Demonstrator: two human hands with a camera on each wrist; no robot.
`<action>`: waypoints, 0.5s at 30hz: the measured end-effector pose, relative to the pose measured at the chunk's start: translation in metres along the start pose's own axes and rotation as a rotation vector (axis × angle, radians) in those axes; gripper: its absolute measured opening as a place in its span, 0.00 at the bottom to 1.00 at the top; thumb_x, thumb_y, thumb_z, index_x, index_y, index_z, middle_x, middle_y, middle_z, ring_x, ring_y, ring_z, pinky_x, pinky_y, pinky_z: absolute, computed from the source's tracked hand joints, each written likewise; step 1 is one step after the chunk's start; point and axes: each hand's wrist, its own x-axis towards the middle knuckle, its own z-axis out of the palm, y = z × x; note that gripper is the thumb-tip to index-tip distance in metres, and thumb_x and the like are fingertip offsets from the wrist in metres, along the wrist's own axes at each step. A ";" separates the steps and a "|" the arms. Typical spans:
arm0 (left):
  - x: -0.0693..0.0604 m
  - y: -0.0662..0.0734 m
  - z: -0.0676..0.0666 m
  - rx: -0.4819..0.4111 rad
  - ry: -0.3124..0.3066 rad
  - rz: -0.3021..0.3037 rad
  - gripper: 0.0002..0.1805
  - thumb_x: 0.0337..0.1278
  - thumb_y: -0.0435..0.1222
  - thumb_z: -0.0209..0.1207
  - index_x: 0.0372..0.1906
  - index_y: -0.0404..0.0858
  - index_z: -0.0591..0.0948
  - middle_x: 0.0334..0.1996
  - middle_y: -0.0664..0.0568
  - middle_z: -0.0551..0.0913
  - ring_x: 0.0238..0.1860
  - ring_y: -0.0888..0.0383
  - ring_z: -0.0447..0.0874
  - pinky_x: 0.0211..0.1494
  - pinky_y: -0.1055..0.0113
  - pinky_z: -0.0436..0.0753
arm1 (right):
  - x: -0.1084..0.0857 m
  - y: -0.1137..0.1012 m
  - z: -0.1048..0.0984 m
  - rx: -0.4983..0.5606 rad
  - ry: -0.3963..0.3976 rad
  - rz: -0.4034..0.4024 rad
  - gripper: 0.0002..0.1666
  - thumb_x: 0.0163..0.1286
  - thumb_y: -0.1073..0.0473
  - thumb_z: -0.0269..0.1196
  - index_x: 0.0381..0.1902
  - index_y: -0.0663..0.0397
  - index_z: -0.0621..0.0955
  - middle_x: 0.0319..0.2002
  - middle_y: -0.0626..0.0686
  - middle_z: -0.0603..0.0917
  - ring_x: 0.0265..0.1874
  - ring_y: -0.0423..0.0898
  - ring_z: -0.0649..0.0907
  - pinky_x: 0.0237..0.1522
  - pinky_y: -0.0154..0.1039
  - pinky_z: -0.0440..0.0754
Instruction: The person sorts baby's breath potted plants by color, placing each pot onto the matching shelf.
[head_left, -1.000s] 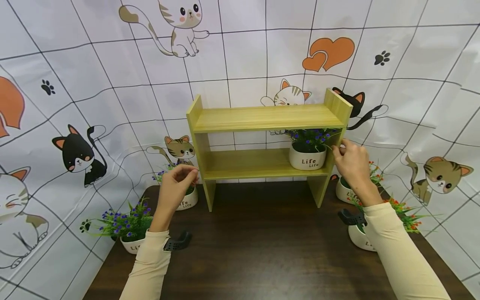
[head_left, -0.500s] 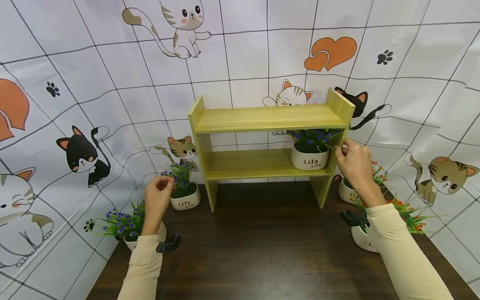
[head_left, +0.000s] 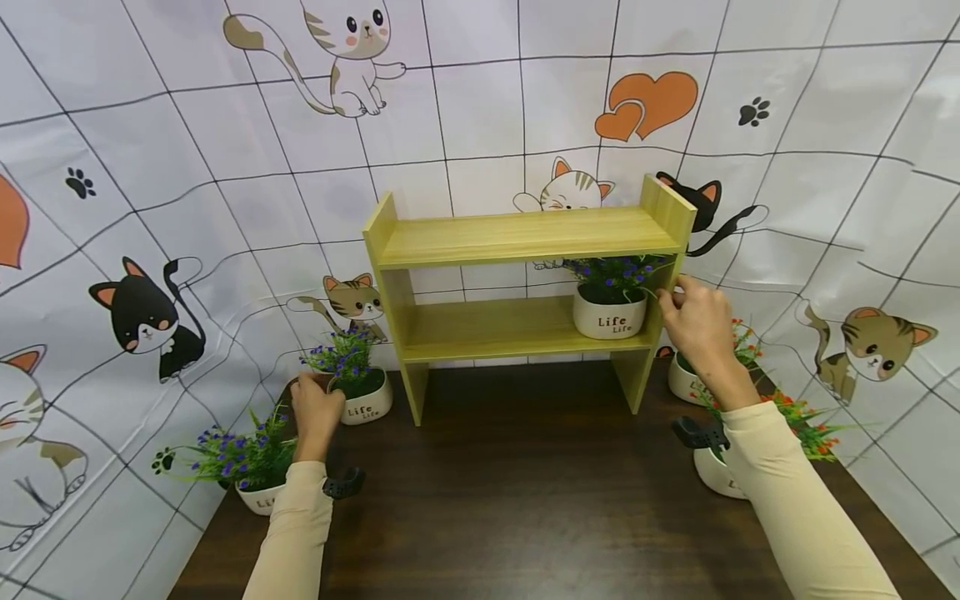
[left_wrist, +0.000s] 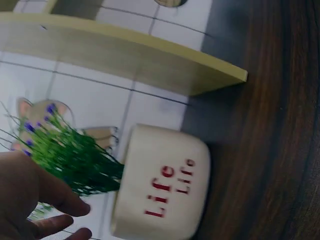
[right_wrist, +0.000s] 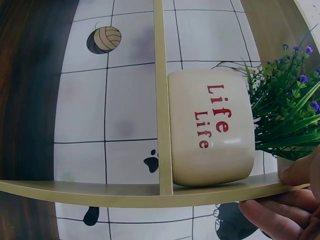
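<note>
A two-tier wooden shelf (head_left: pixel 517 329) stands on the dark table, a white "Life" pot with purple flowers (head_left: pixel 610 313) at the right end of its lower board. My right hand (head_left: pixel 702 329) grips the shelf's right side panel, thumb inside and fingers outside in the right wrist view (right_wrist: pixel 285 205). My left hand (head_left: pixel 317 410) is beside another purple-flowered pot (head_left: pixel 367 403), left of the shelf. In the left wrist view its fingers (left_wrist: pixel 60 197) are extended next to that pot's leaves (left_wrist: pixel 75 160); whether they touch is unclear.
At the table's left edge sits a further purple-flowered pot (head_left: pixel 262 498). Two pots with red-orange flowers stand on the right, one behind (head_left: pixel 684 379) and one nearer (head_left: pixel 716 473), partly behind my right arm. A wall covering with cat drawings (head_left: pixel 480 108) rises behind the table.
My left hand has moved left and down from the shelf's left side to the pot beside it, its fingers extending. My right hand has stayed on the side panel.
</note>
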 end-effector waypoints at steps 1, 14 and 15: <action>0.002 -0.003 0.001 0.012 -0.023 -0.017 0.31 0.61 0.29 0.48 0.70 0.20 0.65 0.66 0.20 0.63 0.63 0.25 0.65 0.64 0.33 0.69 | 0.001 0.000 0.000 0.002 -0.002 0.003 0.14 0.75 0.64 0.64 0.48 0.73 0.86 0.38 0.71 0.89 0.40 0.76 0.88 0.41 0.71 0.83; 0.024 -0.024 0.018 -0.126 -0.285 -0.073 0.60 0.52 0.26 0.64 0.84 0.26 0.39 0.81 0.22 0.45 0.82 0.26 0.49 0.80 0.35 0.63 | 0.001 -0.001 0.000 0.011 -0.011 0.017 0.13 0.75 0.65 0.63 0.48 0.73 0.86 0.38 0.72 0.89 0.42 0.76 0.88 0.43 0.71 0.83; 0.024 -0.025 0.019 -0.134 -0.293 -0.072 0.60 0.53 0.26 0.65 0.84 0.26 0.40 0.81 0.21 0.45 0.82 0.26 0.49 0.80 0.35 0.62 | 0.000 -0.001 0.000 0.013 -0.010 0.017 0.13 0.75 0.65 0.63 0.48 0.73 0.86 0.38 0.71 0.89 0.42 0.76 0.88 0.43 0.71 0.83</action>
